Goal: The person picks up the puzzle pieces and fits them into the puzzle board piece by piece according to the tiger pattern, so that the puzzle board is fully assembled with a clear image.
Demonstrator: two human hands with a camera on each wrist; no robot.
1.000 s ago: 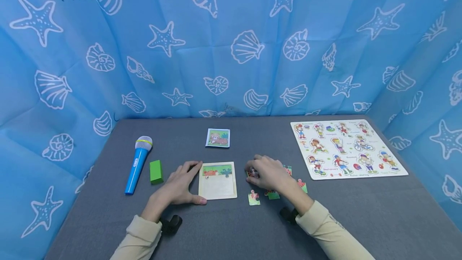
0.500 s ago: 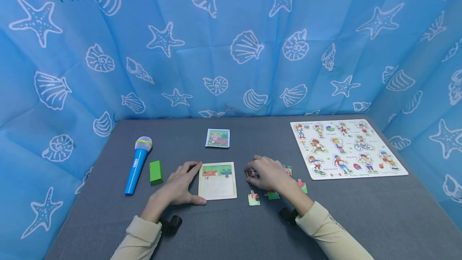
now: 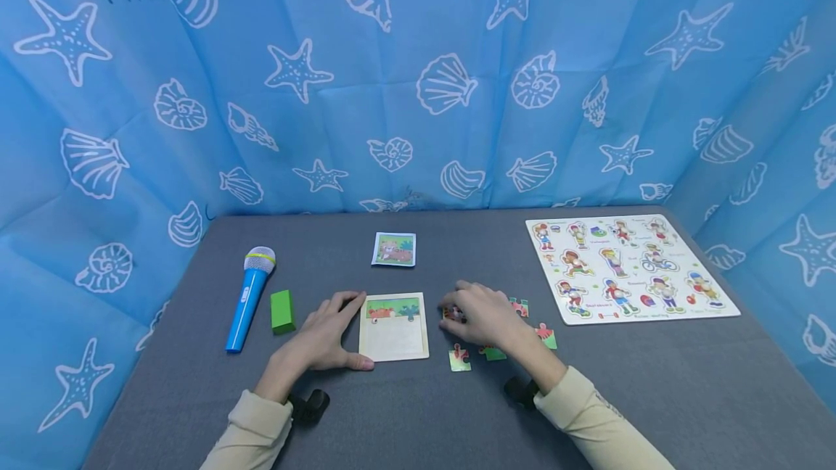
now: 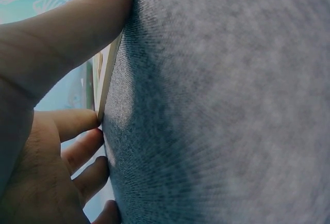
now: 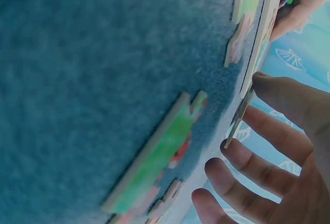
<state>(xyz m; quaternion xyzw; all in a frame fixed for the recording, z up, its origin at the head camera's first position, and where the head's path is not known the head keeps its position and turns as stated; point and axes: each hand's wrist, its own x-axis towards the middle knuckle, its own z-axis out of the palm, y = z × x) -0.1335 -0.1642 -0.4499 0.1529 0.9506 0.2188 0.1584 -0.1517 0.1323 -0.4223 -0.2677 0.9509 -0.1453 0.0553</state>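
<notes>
My left hand (image 3: pixel 324 336) holds the left side of a square wooden puzzle tray (image 3: pixel 394 341), its thumb at the near corner and index finger at the far one. Two joined puzzle pieces fill the tray's top strip; bare wood shows below. To the tray's right, my right hand (image 3: pixel 482 314) pinches a puzzle piece (image 5: pixel 238 118) between thumb and fingertips, seen edge-on in the right wrist view and close over the cloth. Loose puzzle pieces lie around that hand: one green-and-red piece (image 3: pixel 459 358) nearest the tray, another (image 3: pixel 493 353) under the wrist, partly hidden.
Beyond the tray lies a small picture card (image 3: pixel 395 249). A blue toy microphone (image 3: pixel 246 302) and a green block (image 3: pixel 283 312) are on the left. A large white puzzle board (image 3: pixel 630 270) with printed children occupies the right side. A blue curtain (image 3: pixel 405 93) hangs behind the table.
My right hand shifts slightly left with the puzzle piece, toward the tray, its fingers changing position a little around the piece. My left hand and the tray stay in place.
</notes>
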